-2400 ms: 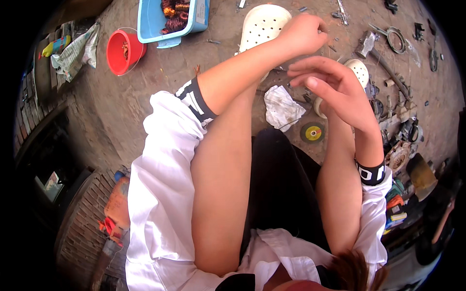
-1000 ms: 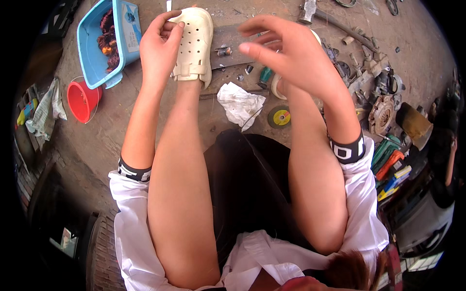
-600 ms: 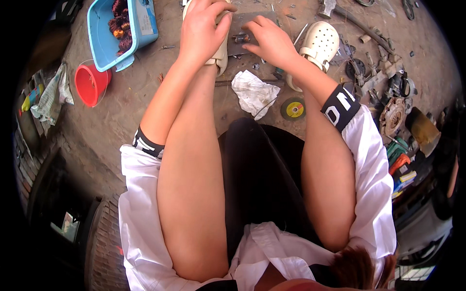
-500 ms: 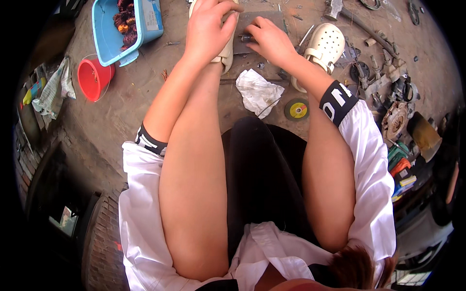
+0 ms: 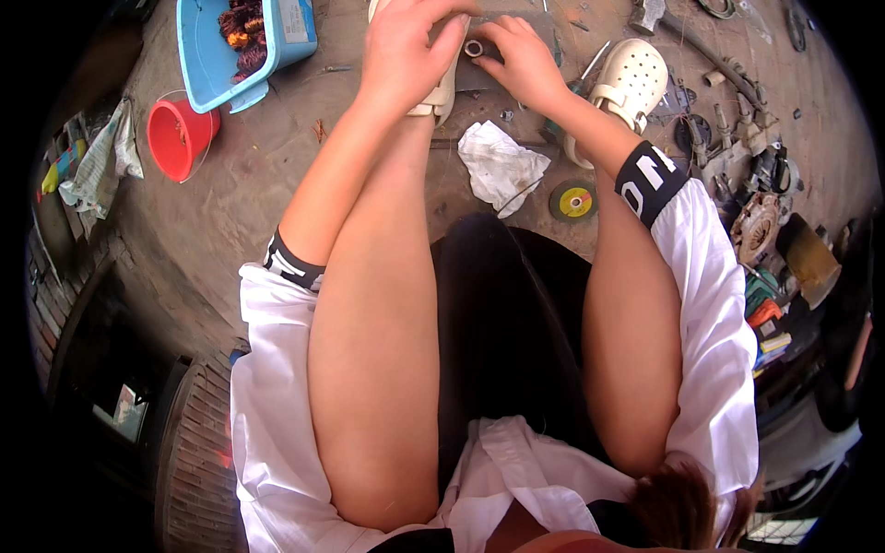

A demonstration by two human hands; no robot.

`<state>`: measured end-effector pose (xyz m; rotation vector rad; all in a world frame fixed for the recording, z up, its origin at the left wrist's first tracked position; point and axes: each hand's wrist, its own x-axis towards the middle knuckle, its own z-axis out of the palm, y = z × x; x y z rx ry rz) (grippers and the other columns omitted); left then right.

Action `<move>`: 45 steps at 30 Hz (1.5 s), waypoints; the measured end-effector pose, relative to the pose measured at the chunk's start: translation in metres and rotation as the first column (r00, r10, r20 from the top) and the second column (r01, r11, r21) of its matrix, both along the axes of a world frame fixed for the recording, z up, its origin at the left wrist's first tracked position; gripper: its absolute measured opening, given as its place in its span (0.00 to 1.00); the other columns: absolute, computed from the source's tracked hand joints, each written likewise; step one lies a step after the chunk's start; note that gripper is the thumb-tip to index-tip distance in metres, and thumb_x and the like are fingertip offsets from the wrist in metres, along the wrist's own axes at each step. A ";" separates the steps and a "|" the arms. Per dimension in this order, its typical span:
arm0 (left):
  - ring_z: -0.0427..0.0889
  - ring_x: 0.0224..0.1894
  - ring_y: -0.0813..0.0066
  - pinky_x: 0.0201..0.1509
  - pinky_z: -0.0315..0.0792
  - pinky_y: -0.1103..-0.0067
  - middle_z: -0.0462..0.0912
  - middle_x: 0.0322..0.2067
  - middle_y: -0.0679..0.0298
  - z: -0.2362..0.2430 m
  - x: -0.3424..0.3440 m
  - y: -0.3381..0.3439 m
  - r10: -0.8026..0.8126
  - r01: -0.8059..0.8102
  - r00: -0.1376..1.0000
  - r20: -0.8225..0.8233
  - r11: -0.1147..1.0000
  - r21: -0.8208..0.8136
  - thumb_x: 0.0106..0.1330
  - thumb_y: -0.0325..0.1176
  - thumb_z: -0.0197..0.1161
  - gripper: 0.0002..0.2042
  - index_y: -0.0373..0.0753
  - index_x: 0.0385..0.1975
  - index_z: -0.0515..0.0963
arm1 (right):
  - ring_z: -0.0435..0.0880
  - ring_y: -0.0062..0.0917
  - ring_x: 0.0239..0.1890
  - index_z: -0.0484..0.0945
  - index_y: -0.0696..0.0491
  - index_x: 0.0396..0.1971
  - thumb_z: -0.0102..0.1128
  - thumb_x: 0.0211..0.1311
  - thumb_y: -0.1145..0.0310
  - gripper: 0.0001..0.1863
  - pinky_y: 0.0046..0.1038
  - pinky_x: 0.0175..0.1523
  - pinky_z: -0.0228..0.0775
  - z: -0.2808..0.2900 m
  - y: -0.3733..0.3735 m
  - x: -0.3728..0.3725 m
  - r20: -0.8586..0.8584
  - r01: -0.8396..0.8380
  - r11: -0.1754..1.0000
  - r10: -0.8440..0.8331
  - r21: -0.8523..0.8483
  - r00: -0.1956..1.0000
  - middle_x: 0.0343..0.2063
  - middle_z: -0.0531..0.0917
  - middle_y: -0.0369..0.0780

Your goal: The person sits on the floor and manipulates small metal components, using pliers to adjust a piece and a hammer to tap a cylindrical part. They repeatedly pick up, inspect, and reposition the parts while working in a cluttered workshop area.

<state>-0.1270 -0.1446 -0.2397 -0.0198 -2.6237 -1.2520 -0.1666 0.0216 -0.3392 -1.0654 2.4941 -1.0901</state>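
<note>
My left hand [image 5: 401,60] is over the cream perforated clog on my left foot [image 5: 438,106]; its fingers are loosely bent and apart, with nothing visible in them, though some are hidden. My right hand [image 5: 525,64] pinches a small metal sleeve [image 5: 474,48], ring end up, above a dark metal plate [image 5: 479,92]. A crumpled white rag [image 5: 498,161] lies nearer me, beside a yellow-and-dark disc [image 5: 573,201]. A screwdriver [image 5: 590,60] lies by my right foot's clog [image 5: 631,74].
A blue tub [image 5: 198,60] holding dark reddish coils and a red bucket [image 5: 166,138] stand at left. A hammer [image 5: 651,16], piled metal parts [image 5: 756,226] and assorted tools [image 5: 765,313] lie at right. A dark opening and brickwork [image 5: 194,442] are at lower left.
Both hands have come down to the floor beside the left clog. The small sleeve, earlier lying on the plate, is now between my right fingertips, turned ring end up.
</note>
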 end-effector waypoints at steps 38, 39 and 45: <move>0.77 0.49 0.62 0.51 0.72 0.75 0.78 0.43 0.57 -0.007 0.004 0.001 -0.081 0.083 0.996 0.042 0.995 -0.060 0.58 0.18 0.59 0.07 0.35 0.33 0.81 | 0.86 0.28 0.37 0.82 0.52 0.30 0.60 0.50 0.73 0.06 0.28 0.38 0.78 0.009 0.092 0.018 -0.036 -0.335 0.564 0.545 0.754 0.838 0.33 0.84 0.37; 0.77 0.49 0.62 0.51 0.72 0.75 0.77 0.43 0.57 -0.010 0.006 0.002 -0.069 0.069 0.996 0.056 0.998 0.009 0.58 0.17 0.59 0.08 0.35 0.34 0.81 | 0.86 0.29 0.36 0.82 0.52 0.30 0.60 0.51 0.73 0.06 0.28 0.38 0.78 -0.001 0.094 0.018 -0.073 -0.356 0.597 0.575 0.719 0.815 0.33 0.84 0.37; 0.76 0.50 0.67 0.49 0.73 0.78 0.76 0.44 0.58 -0.008 0.007 0.000 -0.101 0.098 0.991 0.084 0.995 0.035 0.60 0.15 0.56 0.09 0.34 0.36 0.80 | 0.86 0.31 0.34 0.80 0.55 0.36 0.59 0.49 0.74 0.12 0.30 0.35 0.79 -0.020 0.091 0.013 -0.108 -0.476 0.575 0.705 0.665 0.701 0.31 0.82 0.38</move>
